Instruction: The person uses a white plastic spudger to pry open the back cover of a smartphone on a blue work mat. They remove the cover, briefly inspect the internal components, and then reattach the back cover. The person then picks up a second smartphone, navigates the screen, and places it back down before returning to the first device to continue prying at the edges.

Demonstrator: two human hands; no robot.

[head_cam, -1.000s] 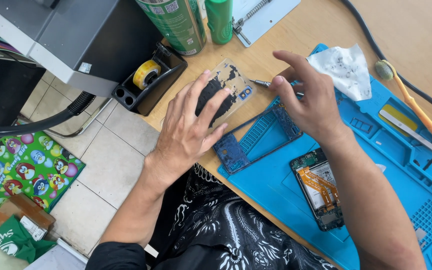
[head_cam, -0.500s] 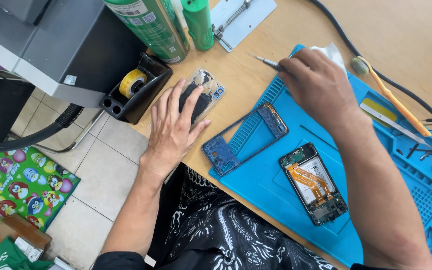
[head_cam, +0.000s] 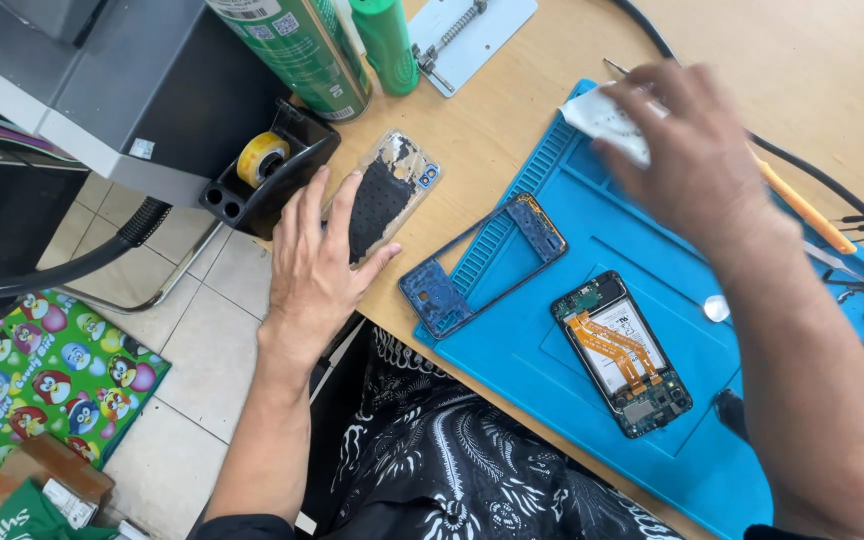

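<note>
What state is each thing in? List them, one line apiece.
Left hand: flat, fingers spread, resting on the back cover.
Back cover: off the phone, inner side up, on the table.
Blue frame: detached, lying half on the blue mat.
Phone: opened, orange flex cables exposed.
Right hand: blurred, over a white wipe.
Tape roll: upright in the black holder.

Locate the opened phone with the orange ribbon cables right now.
In the head view, the opened phone lies on the blue work mat, right of the blue phone frame and beside the right forearm.
</note>
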